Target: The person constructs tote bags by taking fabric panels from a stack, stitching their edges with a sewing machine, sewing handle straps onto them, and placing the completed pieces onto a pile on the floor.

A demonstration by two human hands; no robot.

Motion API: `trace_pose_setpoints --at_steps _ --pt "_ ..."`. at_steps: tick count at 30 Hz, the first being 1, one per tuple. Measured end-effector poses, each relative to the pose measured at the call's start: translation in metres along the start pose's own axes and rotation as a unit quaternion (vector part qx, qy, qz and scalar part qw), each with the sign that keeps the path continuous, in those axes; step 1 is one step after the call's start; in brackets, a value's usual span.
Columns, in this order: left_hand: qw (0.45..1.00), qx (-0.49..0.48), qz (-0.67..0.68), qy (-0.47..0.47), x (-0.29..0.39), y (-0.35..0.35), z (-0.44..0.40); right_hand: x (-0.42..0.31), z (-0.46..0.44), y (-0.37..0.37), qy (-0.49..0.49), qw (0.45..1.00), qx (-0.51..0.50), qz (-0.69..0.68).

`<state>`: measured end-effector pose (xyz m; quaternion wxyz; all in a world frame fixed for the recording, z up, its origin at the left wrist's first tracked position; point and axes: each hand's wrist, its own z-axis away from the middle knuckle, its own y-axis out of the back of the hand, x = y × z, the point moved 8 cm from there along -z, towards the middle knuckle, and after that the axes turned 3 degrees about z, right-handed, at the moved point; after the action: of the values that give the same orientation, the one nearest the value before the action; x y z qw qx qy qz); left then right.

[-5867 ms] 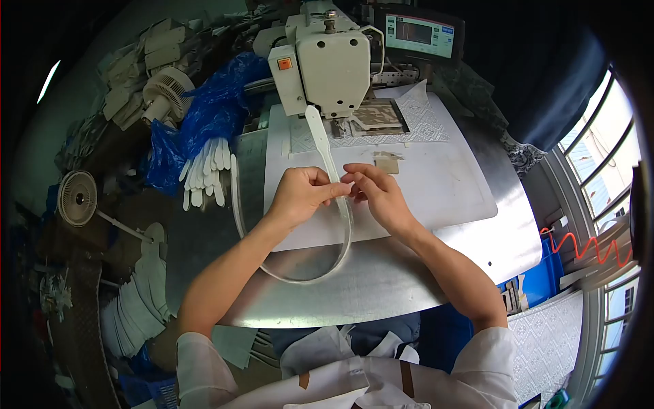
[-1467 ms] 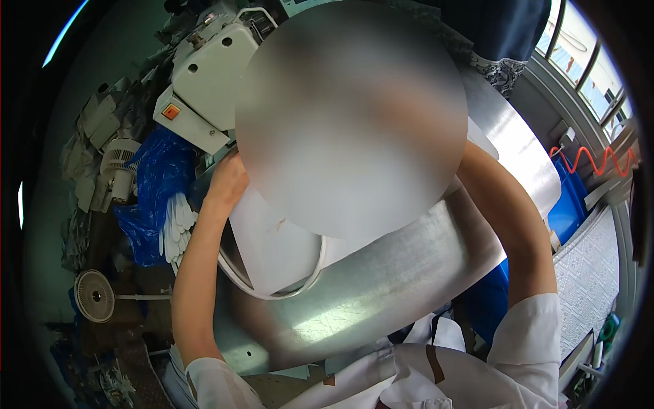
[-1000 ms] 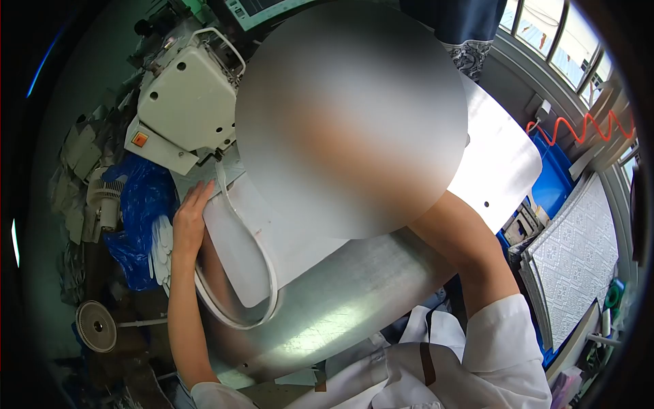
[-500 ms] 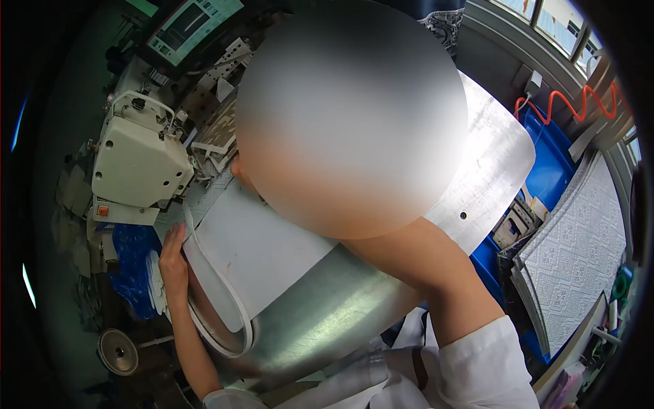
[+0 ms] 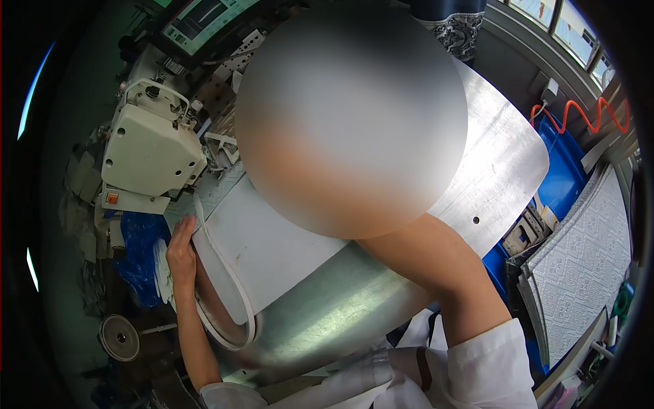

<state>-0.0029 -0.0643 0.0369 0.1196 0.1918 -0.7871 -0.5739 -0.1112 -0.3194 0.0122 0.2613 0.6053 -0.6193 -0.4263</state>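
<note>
My left hand [image 5: 182,253] lies at the left edge of the white panel [image 5: 269,255], near the sewing machine. Its fingers are extended and close together, and the fingertips touch the material near a narrow white strip [image 5: 221,262]. The strip bends in a loop past the panel's lower corner. My right forearm [image 5: 422,262] reaches across the metal table top; a round blur hides the right hand and whatever it touches. A cream sewing machine [image 5: 151,151] stands just beyond my left hand, its needle area only partly visible.
The curved metal table [image 5: 327,317] extends right to a rounded corner. At right are a blue bin [image 5: 562,167], stacked quilted patterned panels [image 5: 579,259] and a coiled orange hose [image 5: 579,112]. A monitor [image 5: 204,24] stands at the back left; blue plastic [image 5: 139,255] hangs below the machine.
The whole view has shifted slightly, with the machine and panel appearing a little further right. My left hand keeps its place by the panel's edge, and the right forearm stays across the table.
</note>
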Motion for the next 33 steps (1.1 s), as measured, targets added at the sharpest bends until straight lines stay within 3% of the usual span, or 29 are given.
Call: trace_pose_setpoints --at_steps 24,29,33 --pt "0.999 0.037 0.023 0.02 -0.016 -0.004 0.004 -0.003 0.002 0.006 0.013 1.0 -0.013 -0.003" --pt "0.997 0.06 0.026 0.029 -0.022 -0.003 0.008 0.004 0.003 0.001 0.025 0.996 0.086 -0.012" --pt "0.995 0.08 0.039 0.046 -0.026 -0.003 0.01 0.0 0.003 0.006 0.058 0.995 0.077 -0.034"
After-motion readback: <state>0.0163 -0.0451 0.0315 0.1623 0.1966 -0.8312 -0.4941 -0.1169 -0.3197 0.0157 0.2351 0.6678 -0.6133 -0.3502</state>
